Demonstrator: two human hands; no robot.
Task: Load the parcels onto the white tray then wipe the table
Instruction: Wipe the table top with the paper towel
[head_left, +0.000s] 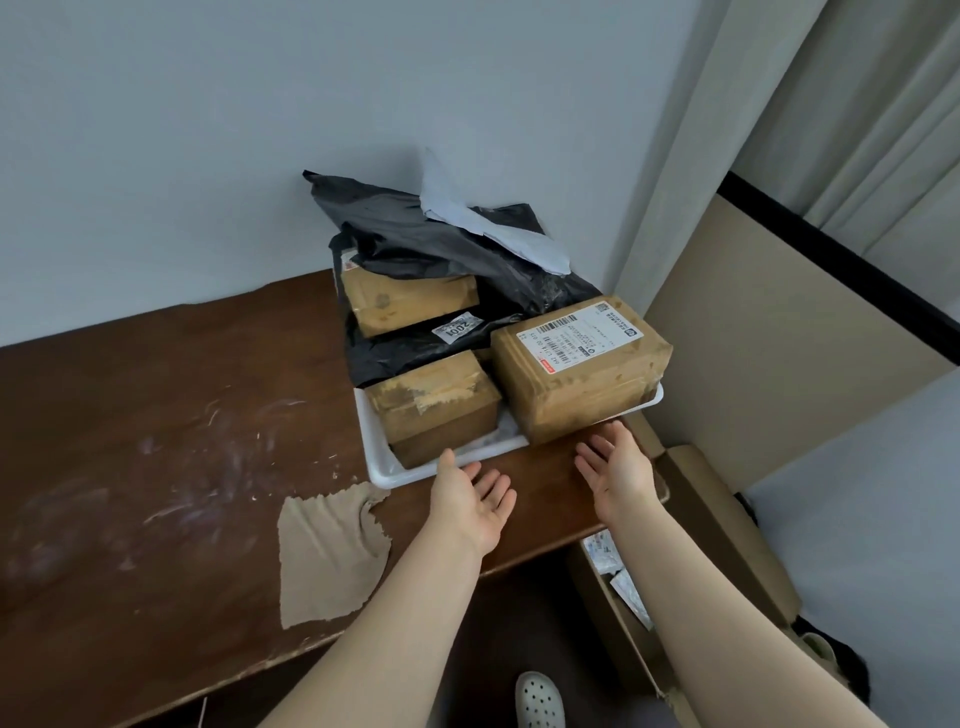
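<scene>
The parcels (582, 364) are seen stacked on the white tray (382, 475), which is set at the far right corner of the table (130, 395), against the wall (208, 156). The largest, labelled parcel overhangs the tray's near rim. No parcel is seen on the bare wood, so the loading is judged done and the wiping not yet begun. Both hands are held open, palms up and fingers straight, with nothing gripped. The left hand (470, 501) is just before the tray's near rim and the right hand (618, 470) just below the overhanging parcel; whether contact is made cannot be told. The cloth (327, 556) lies flat towards the table's front edge, to the left of the left hand and nearer the person, its long axis running roughly front to back. The left hand is plainly the nearer to it. White smears (208, 467) are spread further left, beyond the cloth.
</scene>
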